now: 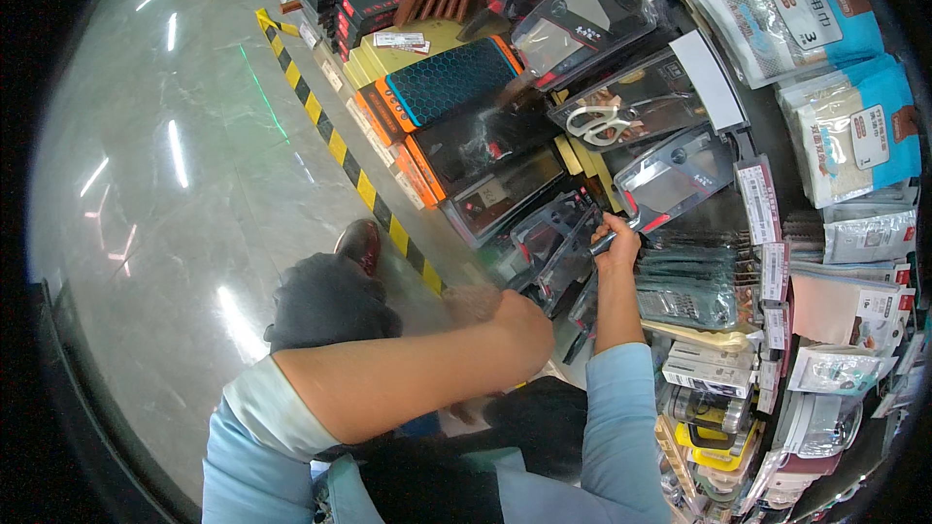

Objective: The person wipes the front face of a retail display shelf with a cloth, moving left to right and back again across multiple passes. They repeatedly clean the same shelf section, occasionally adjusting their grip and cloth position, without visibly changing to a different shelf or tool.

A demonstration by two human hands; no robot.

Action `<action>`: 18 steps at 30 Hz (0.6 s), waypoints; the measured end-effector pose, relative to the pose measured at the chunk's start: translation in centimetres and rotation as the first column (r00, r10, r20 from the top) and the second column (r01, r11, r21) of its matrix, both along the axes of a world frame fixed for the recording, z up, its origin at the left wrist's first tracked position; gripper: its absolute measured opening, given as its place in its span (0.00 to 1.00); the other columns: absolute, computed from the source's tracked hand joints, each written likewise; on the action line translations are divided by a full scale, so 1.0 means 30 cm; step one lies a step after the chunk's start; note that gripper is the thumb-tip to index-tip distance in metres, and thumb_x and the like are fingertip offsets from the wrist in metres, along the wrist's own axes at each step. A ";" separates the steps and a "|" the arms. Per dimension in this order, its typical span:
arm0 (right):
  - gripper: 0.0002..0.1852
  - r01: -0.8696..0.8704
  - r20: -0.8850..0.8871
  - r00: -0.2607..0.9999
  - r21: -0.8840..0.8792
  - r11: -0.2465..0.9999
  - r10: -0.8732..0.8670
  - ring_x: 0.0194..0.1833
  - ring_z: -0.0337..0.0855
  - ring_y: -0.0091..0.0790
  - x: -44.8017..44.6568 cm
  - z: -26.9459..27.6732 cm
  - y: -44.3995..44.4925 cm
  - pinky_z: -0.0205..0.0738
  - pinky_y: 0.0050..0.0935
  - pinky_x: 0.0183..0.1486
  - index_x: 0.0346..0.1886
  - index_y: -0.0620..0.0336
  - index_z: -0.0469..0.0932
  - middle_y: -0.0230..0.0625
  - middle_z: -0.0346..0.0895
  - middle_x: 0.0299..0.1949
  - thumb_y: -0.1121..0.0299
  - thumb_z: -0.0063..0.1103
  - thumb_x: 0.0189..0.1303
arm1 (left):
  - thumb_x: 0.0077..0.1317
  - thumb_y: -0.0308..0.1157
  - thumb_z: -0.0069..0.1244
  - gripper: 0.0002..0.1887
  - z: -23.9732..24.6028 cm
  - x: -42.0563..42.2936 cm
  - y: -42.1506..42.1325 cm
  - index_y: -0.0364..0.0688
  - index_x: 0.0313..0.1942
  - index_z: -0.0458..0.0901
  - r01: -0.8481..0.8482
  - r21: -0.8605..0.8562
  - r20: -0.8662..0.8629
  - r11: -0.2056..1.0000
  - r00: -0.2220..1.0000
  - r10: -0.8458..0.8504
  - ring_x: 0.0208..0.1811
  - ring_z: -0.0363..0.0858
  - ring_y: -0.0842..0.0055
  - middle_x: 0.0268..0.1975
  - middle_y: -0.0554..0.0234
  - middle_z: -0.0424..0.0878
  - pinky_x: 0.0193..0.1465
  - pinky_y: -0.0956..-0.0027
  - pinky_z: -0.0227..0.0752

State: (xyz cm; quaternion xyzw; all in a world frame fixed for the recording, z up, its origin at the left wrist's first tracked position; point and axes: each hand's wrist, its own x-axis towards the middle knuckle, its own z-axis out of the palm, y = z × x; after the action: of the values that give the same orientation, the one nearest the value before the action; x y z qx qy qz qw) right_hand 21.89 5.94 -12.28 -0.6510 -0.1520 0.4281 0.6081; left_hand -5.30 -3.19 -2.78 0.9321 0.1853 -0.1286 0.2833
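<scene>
My right hand (617,241) is closed around a dark handle (603,244) with a grey metal end. That handle meets the lower corner of a clear blister pack (677,171) holding a broad-bladed kitchen knife. Whether handle and pack are one item I cannot tell. My left hand (502,309) is bent back at the wrist and motion-blurred, low before the shelf. Its fingers cannot be made out, nor whether they hold anything. Between the hands, several blister packs (550,236) with dark contents lean together. Above hangs a pack of white-handled scissors (601,124).
Stacked boxes (455,84) line the lower shelf beside yellow boxes (364,62). On the right hang cloth packs (848,124), grey-green packets (688,284) and price-tag holders (759,200). Black-and-yellow tape (349,160) borders the glossy floor (145,233). A shoe (360,244) stands beside the tape.
</scene>
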 end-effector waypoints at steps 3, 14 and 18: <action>0.10 -0.004 0.029 1.000 -0.023 1.000 0.005 0.20 0.70 0.27 0.002 -0.013 0.034 0.63 0.28 0.21 0.25 0.55 0.70 0.31 0.69 0.21 0.79 0.62 0.52 | 0.56 0.34 0.55 0.11 0.006 -0.001 0.005 0.42 0.39 0.87 -0.006 -0.002 0.001 1.000 1.000 0.006 0.43 0.84 0.57 0.39 0.53 0.86 0.41 0.52 0.73; 0.10 0.060 0.032 0.998 -0.065 0.996 -0.058 0.42 0.76 0.34 0.165 -0.156 0.038 0.70 0.42 0.52 0.43 0.55 0.77 0.32 0.76 0.37 0.67 0.65 0.60 | 0.58 0.40 0.55 0.14 -0.027 0.018 0.007 0.41 0.39 0.88 -0.016 -0.078 -0.009 0.997 1.000 0.015 0.44 0.85 0.58 0.40 0.52 0.86 0.40 0.52 0.76; 0.12 0.076 0.049 0.996 -0.127 0.989 -0.070 0.49 0.73 0.36 0.127 -0.159 -0.062 0.63 0.46 0.58 0.42 0.54 0.76 0.31 0.74 0.40 0.66 0.66 0.58 | 0.59 0.43 0.56 0.17 -0.043 0.021 0.000 0.40 0.41 0.87 -0.034 -0.076 0.014 0.997 0.999 0.036 0.45 0.85 0.59 0.40 0.53 0.87 0.41 0.53 0.77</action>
State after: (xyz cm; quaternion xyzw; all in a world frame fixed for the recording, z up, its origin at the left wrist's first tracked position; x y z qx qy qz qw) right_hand 25.70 4.08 -17.05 -0.7032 -0.1137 0.3998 0.5768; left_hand -4.69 -3.19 -4.09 0.9183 0.1943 -0.1232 0.3221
